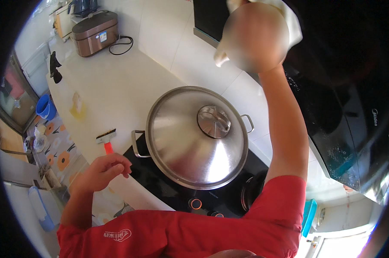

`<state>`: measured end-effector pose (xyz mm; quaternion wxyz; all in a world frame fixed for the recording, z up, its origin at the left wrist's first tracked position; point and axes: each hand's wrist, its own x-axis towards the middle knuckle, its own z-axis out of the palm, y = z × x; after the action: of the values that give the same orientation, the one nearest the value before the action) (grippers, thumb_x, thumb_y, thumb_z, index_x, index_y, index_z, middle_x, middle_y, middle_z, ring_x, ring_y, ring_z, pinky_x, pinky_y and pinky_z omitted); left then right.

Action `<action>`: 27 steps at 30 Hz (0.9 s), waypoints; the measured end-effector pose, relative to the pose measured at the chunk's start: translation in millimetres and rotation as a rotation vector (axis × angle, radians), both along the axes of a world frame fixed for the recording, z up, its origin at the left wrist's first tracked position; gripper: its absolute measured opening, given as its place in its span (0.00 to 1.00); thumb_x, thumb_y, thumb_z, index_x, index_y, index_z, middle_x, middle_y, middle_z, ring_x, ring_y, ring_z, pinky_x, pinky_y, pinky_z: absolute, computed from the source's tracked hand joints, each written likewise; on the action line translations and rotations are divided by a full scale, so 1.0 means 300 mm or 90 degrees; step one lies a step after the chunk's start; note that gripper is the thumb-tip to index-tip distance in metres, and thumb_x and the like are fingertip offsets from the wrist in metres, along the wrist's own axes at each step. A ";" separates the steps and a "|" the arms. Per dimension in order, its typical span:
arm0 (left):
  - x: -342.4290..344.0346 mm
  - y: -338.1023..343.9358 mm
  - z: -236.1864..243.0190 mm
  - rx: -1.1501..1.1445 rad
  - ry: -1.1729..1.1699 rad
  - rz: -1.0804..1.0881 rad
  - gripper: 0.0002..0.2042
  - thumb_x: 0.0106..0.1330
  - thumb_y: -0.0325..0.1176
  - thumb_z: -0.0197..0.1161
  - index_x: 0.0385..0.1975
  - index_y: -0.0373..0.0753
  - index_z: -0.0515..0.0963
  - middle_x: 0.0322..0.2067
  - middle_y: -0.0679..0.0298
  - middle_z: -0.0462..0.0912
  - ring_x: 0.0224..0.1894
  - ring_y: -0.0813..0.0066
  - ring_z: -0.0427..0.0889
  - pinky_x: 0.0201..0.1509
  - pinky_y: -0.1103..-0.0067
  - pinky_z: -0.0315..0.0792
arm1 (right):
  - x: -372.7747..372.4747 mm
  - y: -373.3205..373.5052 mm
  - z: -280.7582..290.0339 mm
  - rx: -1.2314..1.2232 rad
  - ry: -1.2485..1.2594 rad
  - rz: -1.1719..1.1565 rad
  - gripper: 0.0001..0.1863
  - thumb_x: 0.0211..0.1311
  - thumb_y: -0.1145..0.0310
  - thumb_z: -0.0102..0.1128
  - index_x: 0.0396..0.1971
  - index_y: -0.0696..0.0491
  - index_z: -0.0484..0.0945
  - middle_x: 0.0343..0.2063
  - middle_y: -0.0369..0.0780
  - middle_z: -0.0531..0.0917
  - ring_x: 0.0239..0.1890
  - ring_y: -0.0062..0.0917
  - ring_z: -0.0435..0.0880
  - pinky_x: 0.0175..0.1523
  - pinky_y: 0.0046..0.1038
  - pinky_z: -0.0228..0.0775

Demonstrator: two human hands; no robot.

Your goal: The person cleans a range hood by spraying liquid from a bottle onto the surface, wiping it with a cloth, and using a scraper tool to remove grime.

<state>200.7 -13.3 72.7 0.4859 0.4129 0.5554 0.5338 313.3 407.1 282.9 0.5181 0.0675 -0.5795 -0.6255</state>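
Reaching to the black range hood (345, 112) with a white cloth (294, 31) at the right hand (259, 41), too blurred to tell the grip. Holding nothing in the half-open left hand (102, 172), near a red-handled scraper (106, 137) on the surface (112, 94). Between, on the black cooktop (168, 194): a steel pot (135, 146) under a domed lid (183, 137).

Broad passage is left over white counter (117, 92), between brown appliance (91, 36) and lidded pot (181, 146). Middle of stove (155, 182) is blocked by lidded pot; left flank is narrowed by jutting side handle (135, 145). Low passage just beyond left hand (100, 173) is obstructed by scraper (106, 137). Upper right is hemmed in by range hood (340, 114); path there is occupied by right hand (255, 38) and cloth (294, 26).
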 end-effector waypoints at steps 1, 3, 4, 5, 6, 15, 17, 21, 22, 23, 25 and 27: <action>-0.014 -0.024 -0.013 0.000 -0.025 0.018 0.08 0.68 0.27 0.51 0.41 0.31 0.74 0.34 0.62 0.78 0.38 0.74 0.78 0.46 0.78 0.72 | -0.059 -0.016 -0.023 -0.044 -0.027 -0.094 0.22 0.60 0.64 0.56 0.52 0.58 0.74 0.54 0.34 0.75 0.58 0.27 0.71 0.59 0.31 0.66; -0.042 -0.048 -0.031 -0.015 -0.027 0.046 0.08 0.67 0.26 0.51 0.41 0.31 0.74 0.35 0.61 0.78 0.38 0.73 0.78 0.45 0.77 0.72 | -0.159 -0.012 -0.035 -0.086 -0.080 -0.075 0.22 0.59 0.65 0.53 0.54 0.54 0.73 0.55 0.36 0.74 0.59 0.28 0.70 0.62 0.38 0.63; -0.056 -0.064 -0.049 -0.014 -0.024 0.057 0.08 0.67 0.26 0.51 0.41 0.31 0.74 0.35 0.61 0.78 0.38 0.73 0.78 0.45 0.76 0.72 | -0.209 0.000 -0.046 -0.127 -0.088 -0.103 0.24 0.58 0.65 0.51 0.56 0.52 0.71 0.56 0.36 0.74 0.60 0.28 0.69 0.63 0.41 0.61; -0.067 -0.078 -0.062 -0.011 -0.021 0.070 0.08 0.67 0.26 0.51 0.40 0.31 0.74 0.35 0.60 0.78 0.38 0.73 0.78 0.45 0.76 0.72 | -0.268 0.021 -0.053 -0.166 -0.095 -0.128 0.26 0.58 0.65 0.50 0.59 0.50 0.69 0.56 0.36 0.73 0.60 0.29 0.69 0.64 0.43 0.59; -0.084 -0.090 -0.090 -0.008 -0.023 0.064 0.08 0.67 0.26 0.51 0.40 0.31 0.74 0.34 0.60 0.78 0.38 0.73 0.78 0.45 0.76 0.72 | -0.317 0.064 -0.073 -0.141 -0.091 -0.177 0.27 0.59 0.65 0.45 0.62 0.49 0.65 0.57 0.36 0.72 0.62 0.28 0.67 0.64 0.41 0.59; -0.065 -0.119 -0.070 -0.029 0.022 0.080 0.10 0.64 0.24 0.46 0.40 0.31 0.74 0.33 0.59 0.79 0.35 0.70 0.79 0.43 0.75 0.73 | 0.245 0.030 -0.180 -0.258 -0.169 -0.460 0.30 0.51 0.60 0.58 0.59 0.39 0.69 0.44 0.25 0.79 0.51 0.21 0.74 0.60 0.28 0.56; -0.036 -0.107 -0.034 -0.041 0.034 0.081 0.10 0.64 0.25 0.46 0.40 0.32 0.73 0.33 0.59 0.79 0.34 0.70 0.79 0.42 0.75 0.73 | 0.480 0.005 -0.172 -0.279 -0.134 -0.468 0.34 0.50 0.57 0.60 0.61 0.29 0.64 0.44 0.26 0.78 0.52 0.22 0.75 0.59 0.27 0.61; 0.037 -0.037 0.054 -0.046 0.078 0.043 0.10 0.64 0.25 0.45 0.39 0.31 0.73 0.32 0.58 0.79 0.34 0.69 0.79 0.42 0.74 0.74 | 0.975 0.040 -0.149 -0.558 -0.048 -0.248 0.30 0.48 0.47 0.61 0.56 0.19 0.68 0.49 0.22 0.75 0.50 0.21 0.77 0.54 0.28 0.71; 0.083 -0.029 0.082 -0.057 0.085 0.052 0.10 0.64 0.25 0.45 0.39 0.31 0.73 0.32 0.58 0.79 0.34 0.69 0.79 0.42 0.74 0.74 | 1.064 0.072 -0.172 -0.586 -0.028 -0.180 0.28 0.48 0.44 0.61 0.54 0.17 0.70 0.50 0.21 0.75 0.49 0.20 0.77 0.52 0.28 0.73; 0.115 -0.010 0.101 -0.063 0.085 0.049 0.10 0.65 0.25 0.44 0.39 0.31 0.72 0.32 0.58 0.78 0.34 0.69 0.79 0.42 0.74 0.74 | 1.177 0.083 -0.175 -0.491 0.003 -0.209 0.27 0.47 0.42 0.61 0.52 0.22 0.72 0.49 0.22 0.75 0.48 0.21 0.77 0.51 0.28 0.73; 0.186 0.037 0.141 -0.041 0.138 0.020 0.11 0.70 0.36 0.49 0.39 0.34 0.72 0.29 0.59 0.77 0.32 0.70 0.77 0.39 0.73 0.74 | 1.357 0.080 -0.172 -0.170 0.096 -0.327 0.26 0.47 0.39 0.61 0.48 0.30 0.77 0.48 0.26 0.77 0.45 0.23 0.78 0.48 0.28 0.73; 0.246 0.075 0.181 -0.042 0.160 0.003 0.11 0.71 0.36 0.49 0.39 0.34 0.72 0.29 0.59 0.78 0.32 0.70 0.77 0.40 0.74 0.74 | 1.472 0.073 -0.153 -0.069 0.181 -0.280 0.26 0.50 0.42 0.63 0.44 0.43 0.79 0.46 0.33 0.79 0.40 0.28 0.79 0.44 0.28 0.72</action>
<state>274.6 9.1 127.0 0.4244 0.4588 0.6300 0.4609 754.9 428.9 237.0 0.4486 -0.1764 -0.5340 -0.6946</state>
